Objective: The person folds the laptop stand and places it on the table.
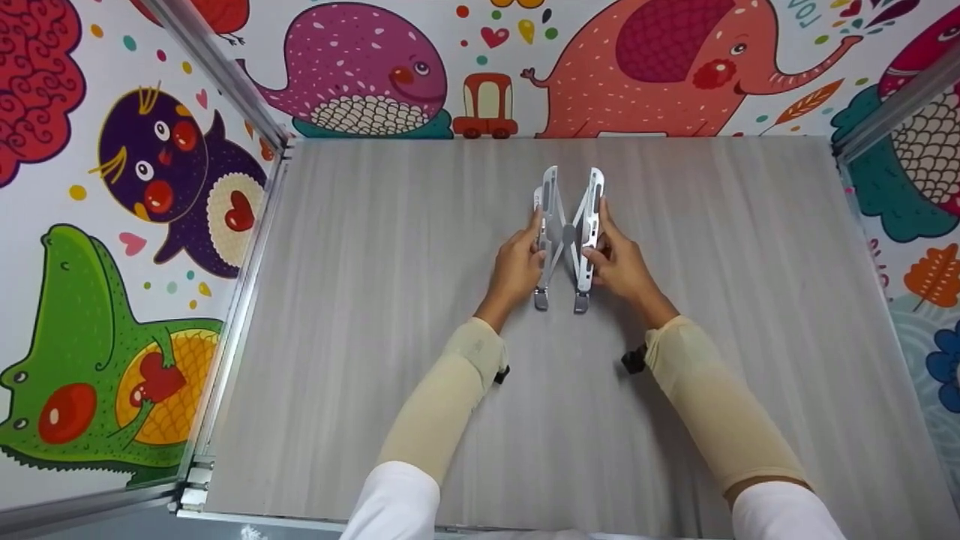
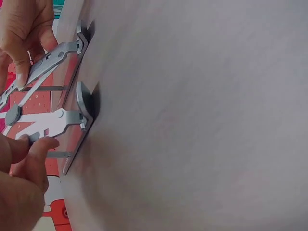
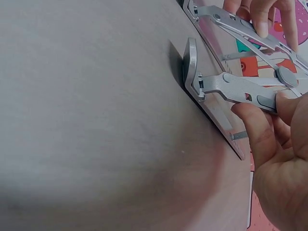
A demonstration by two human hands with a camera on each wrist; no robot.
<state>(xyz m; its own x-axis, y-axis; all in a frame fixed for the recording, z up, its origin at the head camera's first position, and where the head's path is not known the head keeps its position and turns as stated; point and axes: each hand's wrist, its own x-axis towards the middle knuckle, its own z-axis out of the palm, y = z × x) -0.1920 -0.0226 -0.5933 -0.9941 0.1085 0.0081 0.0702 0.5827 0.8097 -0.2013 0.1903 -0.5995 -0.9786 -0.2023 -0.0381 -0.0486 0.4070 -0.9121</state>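
Left hand (image 1: 517, 266) and right hand (image 1: 622, 266) each pinch a rail of the folding stand (image 1: 568, 232); adjusting spread; next calls for even pull

The folding metal stand (image 1: 568, 236) was the only obstacle on the bench (image 1: 360, 315), lying toward its far middle. Left, right and near of the stand, bare bench gave a hand wide passage. Beyond the stand, a short strip of bench ended at the painted back wall (image 1: 600, 67); side walls (image 1: 112, 225) closed the flanks well apart.
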